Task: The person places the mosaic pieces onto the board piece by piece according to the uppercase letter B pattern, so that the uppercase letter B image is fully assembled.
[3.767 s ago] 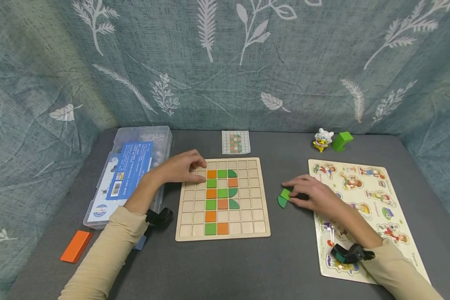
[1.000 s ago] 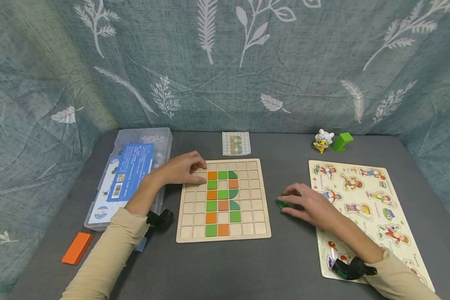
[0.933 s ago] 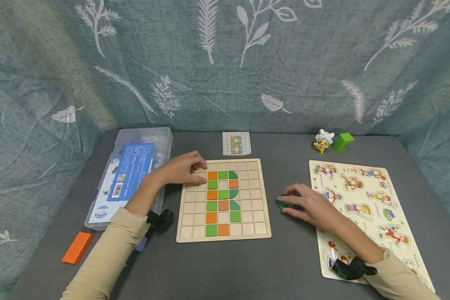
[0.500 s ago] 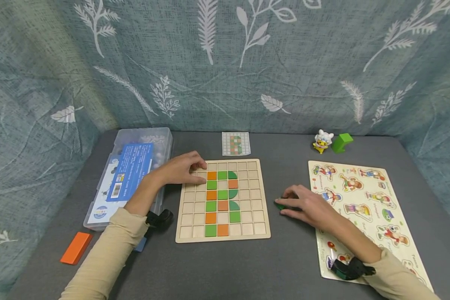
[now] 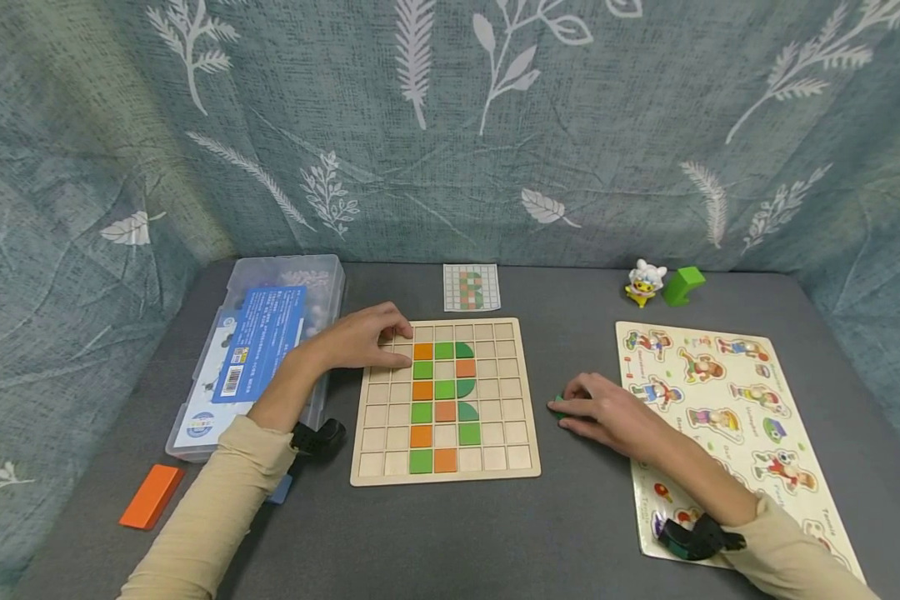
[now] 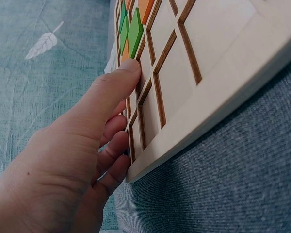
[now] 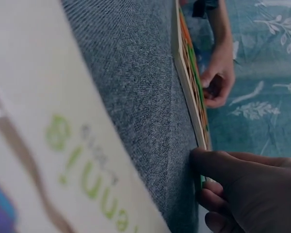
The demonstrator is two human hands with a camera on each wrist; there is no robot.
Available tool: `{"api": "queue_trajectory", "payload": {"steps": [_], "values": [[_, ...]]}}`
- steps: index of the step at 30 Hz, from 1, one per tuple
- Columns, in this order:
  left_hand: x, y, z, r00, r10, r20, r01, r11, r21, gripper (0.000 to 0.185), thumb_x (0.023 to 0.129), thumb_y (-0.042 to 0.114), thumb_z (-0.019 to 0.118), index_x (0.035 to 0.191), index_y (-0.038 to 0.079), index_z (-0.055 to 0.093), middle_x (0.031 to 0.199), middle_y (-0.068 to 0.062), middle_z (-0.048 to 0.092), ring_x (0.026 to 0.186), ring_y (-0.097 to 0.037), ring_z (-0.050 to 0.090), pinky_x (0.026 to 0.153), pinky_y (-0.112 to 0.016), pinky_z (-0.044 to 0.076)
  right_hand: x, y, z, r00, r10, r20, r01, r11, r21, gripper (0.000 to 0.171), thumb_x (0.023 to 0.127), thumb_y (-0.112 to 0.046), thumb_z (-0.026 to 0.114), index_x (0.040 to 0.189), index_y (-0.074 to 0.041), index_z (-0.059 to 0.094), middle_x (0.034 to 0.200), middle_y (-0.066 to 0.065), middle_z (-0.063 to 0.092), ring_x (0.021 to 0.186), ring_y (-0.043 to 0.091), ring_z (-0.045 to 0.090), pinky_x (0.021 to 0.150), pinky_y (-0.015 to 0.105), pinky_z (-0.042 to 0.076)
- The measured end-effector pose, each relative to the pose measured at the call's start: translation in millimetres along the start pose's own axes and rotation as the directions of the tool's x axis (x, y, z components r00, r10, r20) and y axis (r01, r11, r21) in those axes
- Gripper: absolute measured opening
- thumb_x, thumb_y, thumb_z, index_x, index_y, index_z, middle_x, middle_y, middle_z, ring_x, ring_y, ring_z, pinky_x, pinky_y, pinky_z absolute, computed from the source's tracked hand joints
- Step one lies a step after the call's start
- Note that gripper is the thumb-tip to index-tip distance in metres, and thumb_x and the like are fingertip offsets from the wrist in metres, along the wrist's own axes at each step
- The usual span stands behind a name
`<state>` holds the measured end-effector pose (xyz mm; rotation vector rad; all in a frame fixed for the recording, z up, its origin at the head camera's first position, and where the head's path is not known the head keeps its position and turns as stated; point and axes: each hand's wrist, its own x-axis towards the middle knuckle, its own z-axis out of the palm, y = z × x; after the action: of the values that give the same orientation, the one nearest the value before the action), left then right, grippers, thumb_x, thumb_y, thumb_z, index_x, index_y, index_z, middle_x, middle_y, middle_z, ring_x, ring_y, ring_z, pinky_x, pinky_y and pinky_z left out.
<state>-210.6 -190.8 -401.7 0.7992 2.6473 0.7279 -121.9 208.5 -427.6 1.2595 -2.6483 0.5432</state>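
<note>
Two hands at work. Left hand rests at the wooden grid board's 10 o'clock corner, fingers loosely curled, thumb pressing its face, likely steadying it. Right hand, at the board's 3 o'clock on the table, pinches a green piece, mostly hidden.

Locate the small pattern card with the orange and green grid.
In the head view the pattern card lies flat on the grey table, just beyond the far edge of the wooden grid board, near the leaf-print backdrop.
</note>
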Motion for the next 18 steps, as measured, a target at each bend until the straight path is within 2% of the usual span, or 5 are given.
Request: {"api": "queue_trajectory", "payload": {"steps": [8, 13, 18], "values": [[0.1, -0.1, 0.5, 1.000, 0.006, -0.001, -0.006, 1.000, 0.004, 0.036, 0.083, 0.037, 0.076, 0.110, 0.016, 0.065, 0.103, -0.002, 0.055, 0.090, -0.016, 0.050, 0.083, -0.035, 0.044, 7, -6, -1, 0.999, 0.013, 0.042, -0.014, 1.000, 0.016, 0.027, 0.082, -0.011, 0.075, 0.109, -0.012, 0.075, 0.094, 0.003, 0.060, 0.076, 0.007, 0.048, 0.064, 0.023, 0.042], [-0.4, -1.5, 1.6, 1.000, 0.008, -0.002, -0.008, 1.000, 0.010, 0.036, 0.083, 0.038, 0.076, 0.110, 0.016, 0.065, 0.102, -0.002, 0.055, 0.089, -0.015, 0.050, 0.082, -0.035, 0.044, 11, -8, 2, 0.999, 0.037, 0.018, -0.037, 0.999, 0.038, 0.022, 0.081, -0.010, 0.076, 0.103, -0.013, 0.075, 0.092, 0.001, 0.058, 0.074, 0.006, 0.048, 0.063, 0.022, 0.042], [-0.4, -1.4, 1.6, 1.000, 0.010, -0.002, -0.010, 1.000, 0.004, 0.036, 0.083, 0.037, 0.076, 0.110, 0.016, 0.065, 0.102, -0.002, 0.054, 0.088, -0.015, 0.049, 0.081, -0.034, 0.044, 21, -15, 2, 0.999, 0.050, -0.016, -0.048, 0.993, 0.111, 0.021, 0.081, -0.014, 0.077, 0.102, -0.015, 0.072, 0.095, 0.000, 0.058, 0.074, 0.007, 0.052, 0.063, 0.022, 0.044]]}}
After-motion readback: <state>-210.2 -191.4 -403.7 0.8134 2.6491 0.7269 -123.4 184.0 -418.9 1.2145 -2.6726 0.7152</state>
